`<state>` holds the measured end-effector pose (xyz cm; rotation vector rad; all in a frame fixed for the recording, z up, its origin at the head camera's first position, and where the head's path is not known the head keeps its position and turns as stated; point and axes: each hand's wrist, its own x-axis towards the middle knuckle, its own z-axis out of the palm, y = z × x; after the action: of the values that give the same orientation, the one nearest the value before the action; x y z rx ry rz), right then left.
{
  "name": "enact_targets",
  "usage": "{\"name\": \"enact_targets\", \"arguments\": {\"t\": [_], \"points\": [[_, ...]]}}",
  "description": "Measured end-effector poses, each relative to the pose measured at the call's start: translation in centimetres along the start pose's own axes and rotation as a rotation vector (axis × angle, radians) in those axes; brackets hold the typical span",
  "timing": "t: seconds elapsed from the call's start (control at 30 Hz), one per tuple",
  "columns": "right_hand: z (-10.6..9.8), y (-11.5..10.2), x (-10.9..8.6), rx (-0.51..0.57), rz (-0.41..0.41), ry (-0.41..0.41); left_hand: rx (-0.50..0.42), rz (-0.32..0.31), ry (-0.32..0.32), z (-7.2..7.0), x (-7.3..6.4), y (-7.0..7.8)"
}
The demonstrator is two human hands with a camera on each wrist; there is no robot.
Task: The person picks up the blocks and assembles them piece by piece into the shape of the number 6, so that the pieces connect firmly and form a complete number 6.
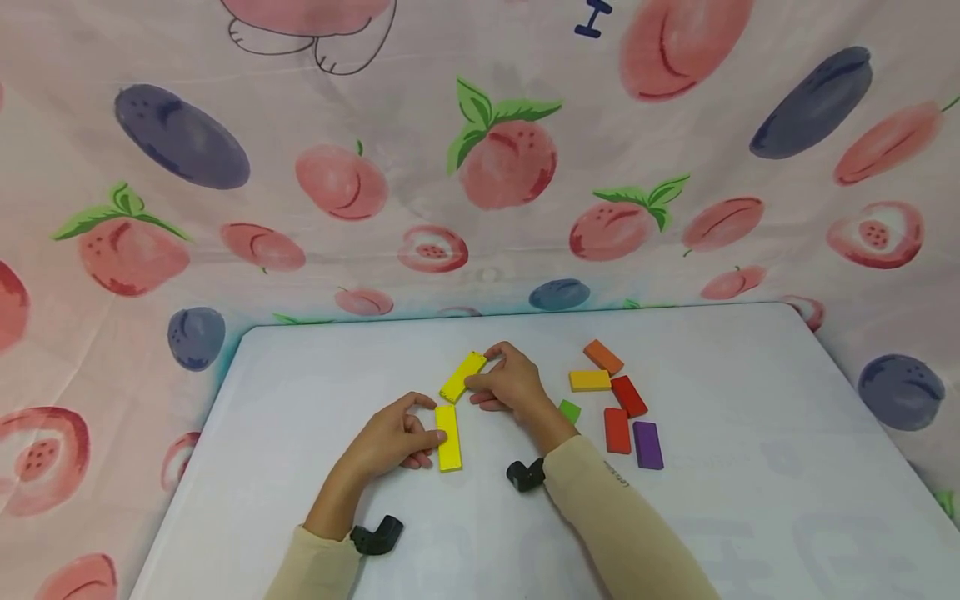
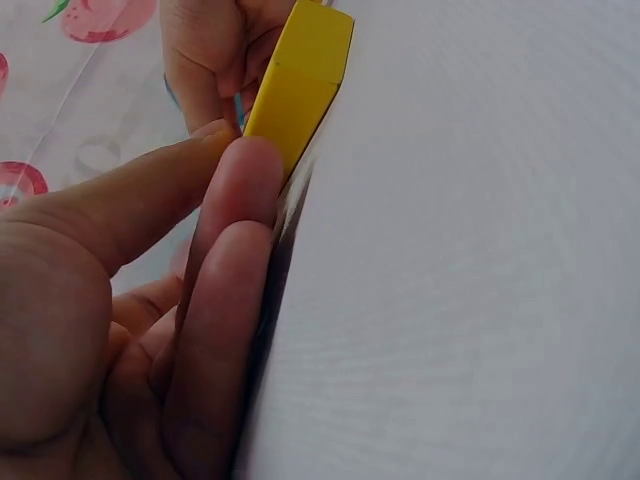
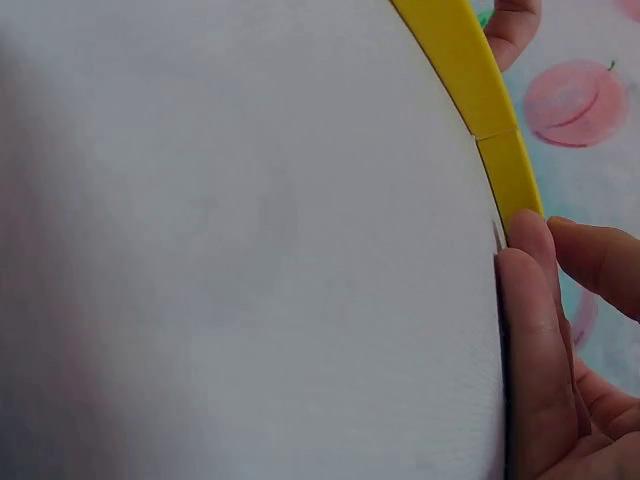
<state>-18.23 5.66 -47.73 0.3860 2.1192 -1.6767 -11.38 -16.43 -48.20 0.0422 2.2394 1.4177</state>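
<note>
Two yellow blocks lie nearly end to end on the white table. My left hand (image 1: 390, 435) holds the nearer yellow block (image 1: 449, 446), its thumb over the block's left edge and its index finger at the top end. The farther yellow block (image 1: 460, 382) slants up to the right, and my right hand (image 1: 512, 382) pinches its right side between thumb and index finger. In the left wrist view a yellow block (image 2: 300, 75) rises just past my fingertips. The right wrist view shows the blocks' ends meeting, with a yellow block (image 3: 512, 180) at my fingertips.
Right of my right hand lie an orange block (image 1: 603, 357), an amber block (image 1: 589, 381), two red blocks (image 1: 617, 431) and a purple block (image 1: 648, 445). A green block (image 1: 570, 412) is partly hidden by my right wrist. A fruit-patterned cloth (image 1: 495, 250) hangs behind the table (image 1: 750, 400).
</note>
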Motion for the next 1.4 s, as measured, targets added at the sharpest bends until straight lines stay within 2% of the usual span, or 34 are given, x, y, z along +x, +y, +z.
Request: {"name": "enact_targets", "arguments": {"t": [0.17,0.4,0.7,1.4], "points": [[0.3,0.12,0.08,-0.043,-0.019,0.024,0.011,0.014,-0.008,0.0,-0.04,0.01],[0.43,-0.08,-0.09,-0.029,-0.022,0.034,0.015,0.012,0.009,0.05,-0.1,0.08],[0.54,-0.28,-0.34,-0.106,-0.018,0.038,0.003,0.002,0.011,0.09,-0.17,0.2],[0.52,-0.25,-0.47,-0.129,-0.032,0.031,-0.001,-0.002,0.016,0.17,-0.09,0.03]]}}
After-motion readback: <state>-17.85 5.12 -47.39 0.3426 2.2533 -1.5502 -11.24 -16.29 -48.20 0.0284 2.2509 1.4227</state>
